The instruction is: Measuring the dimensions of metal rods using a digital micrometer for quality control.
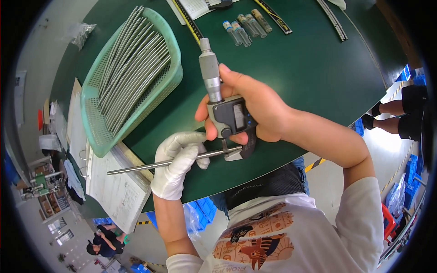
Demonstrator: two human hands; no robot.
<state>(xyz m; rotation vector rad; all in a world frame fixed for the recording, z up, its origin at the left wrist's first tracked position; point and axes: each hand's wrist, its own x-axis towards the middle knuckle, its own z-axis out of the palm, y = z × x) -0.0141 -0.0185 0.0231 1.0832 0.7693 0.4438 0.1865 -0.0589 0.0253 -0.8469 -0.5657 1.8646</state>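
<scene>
My left hand point(178, 160), in a white glove, grips a thin metal rod point(136, 167) near its middle and holds it level above the green table point(296, 63). My bare right hand point(248, 107) is wrapped around a grey digital micrometer point(224, 107) with a small screen, its thimble pointing up and away. The rod's right end sits between the micrometer's jaws at the lower end of the tool.
A pale green mesh basket point(98, 132) full of several similar rods lies at the left. Paper sheets point(116, 191) lie under and beside it. Small capped tubes point(248, 27) and rulers point(190, 20) lie at the far side. Blue bins point(202, 211) stand under the table; people are nearby.
</scene>
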